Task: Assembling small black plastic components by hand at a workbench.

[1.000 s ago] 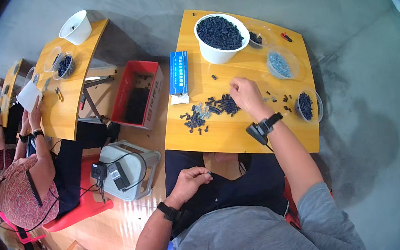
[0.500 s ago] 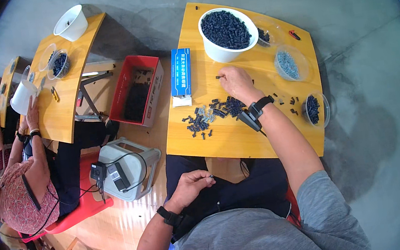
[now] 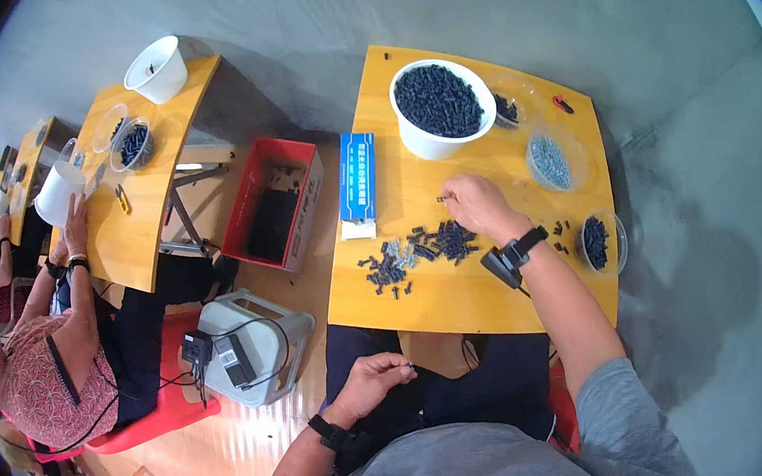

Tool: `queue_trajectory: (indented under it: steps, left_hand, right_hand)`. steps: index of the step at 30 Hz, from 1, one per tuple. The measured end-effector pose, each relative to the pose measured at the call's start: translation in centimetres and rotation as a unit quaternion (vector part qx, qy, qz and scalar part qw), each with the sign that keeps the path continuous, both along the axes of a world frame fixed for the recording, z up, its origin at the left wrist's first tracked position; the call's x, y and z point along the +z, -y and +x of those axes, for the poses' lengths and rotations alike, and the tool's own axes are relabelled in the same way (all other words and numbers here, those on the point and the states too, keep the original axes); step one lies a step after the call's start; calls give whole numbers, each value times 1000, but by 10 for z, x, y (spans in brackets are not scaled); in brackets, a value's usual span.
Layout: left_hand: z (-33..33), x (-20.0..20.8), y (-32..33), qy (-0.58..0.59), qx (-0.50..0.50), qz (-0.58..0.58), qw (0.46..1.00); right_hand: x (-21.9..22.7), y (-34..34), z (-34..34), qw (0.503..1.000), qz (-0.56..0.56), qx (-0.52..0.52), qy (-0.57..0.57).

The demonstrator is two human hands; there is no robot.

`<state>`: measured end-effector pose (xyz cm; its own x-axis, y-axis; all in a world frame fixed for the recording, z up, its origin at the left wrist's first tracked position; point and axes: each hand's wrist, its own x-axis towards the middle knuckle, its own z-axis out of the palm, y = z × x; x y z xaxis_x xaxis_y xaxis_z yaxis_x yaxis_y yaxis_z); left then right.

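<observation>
My right hand (image 3: 480, 207) is over the wooden table (image 3: 379, 300), thumb and fingers pinched on a small dark piece (image 3: 440, 199). Below it lies a loose pile of small black plastic parts (image 3: 450, 241), with silvery screw-like pieces (image 3: 395, 257) mixed in at its left side. A white bucket (image 3: 422, 144), heaped with similar black parts, stands just beyond this hand. Down above my lap, my left hand (image 3: 373, 386) keeps thumb and forefinger together around a tiny dark item (image 3: 411, 366), too small to name.
A blue box (image 3: 357, 179) stands left of the bucket. At right are a tub of silvery pieces (image 3: 550, 160), a tub of black parts (image 3: 596, 242) and a red-black tool (image 3: 563, 104). A red box (image 3: 273, 199) and grey stool (image 3: 257, 348) sit left; a co-worker handles a white container (image 3: 60, 192).
The view has tipped, so the table and its contents appear lower. My right hand has shifted slightly right, still pinching the piece. My left hand stays near my lap.
</observation>
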<state>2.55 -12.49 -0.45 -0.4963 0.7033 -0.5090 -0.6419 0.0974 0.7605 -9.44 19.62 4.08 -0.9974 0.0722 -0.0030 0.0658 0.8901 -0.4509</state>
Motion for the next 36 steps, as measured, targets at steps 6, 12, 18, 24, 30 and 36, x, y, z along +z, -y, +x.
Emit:
queue_trajectory:
  steps: [6, 12, 18, 24, 30, 36]
  left_hand:
    - [1, -4, 3, -15, -11, -3, 1000]
    - [-5, -3, 6, -3, -19, 5, 1000]
    - [-14, 12, 9, 11, -21, 1, 1000]
    - [-30, 8, 25, 73, 7, 85, 994]
    - [-42, 6, 29, 94, -14, 89, 991]
    - [-58, 26, 25, 166, 56, 98, 980]
  right_hand:
    - [13, 4, 7, 1000, 13, 12, 11]
    - [109, 19, -20, 993, -107, 49, -25]
    - [157, -38, -155, 996, -70, 29, -49]
    - [156, -57, -270, 971, 189, 16, 144]
    - [78, -104, -317, 972, 185, 98, 110]
    - [58, -93, -324, 963, 162, 171, 131]
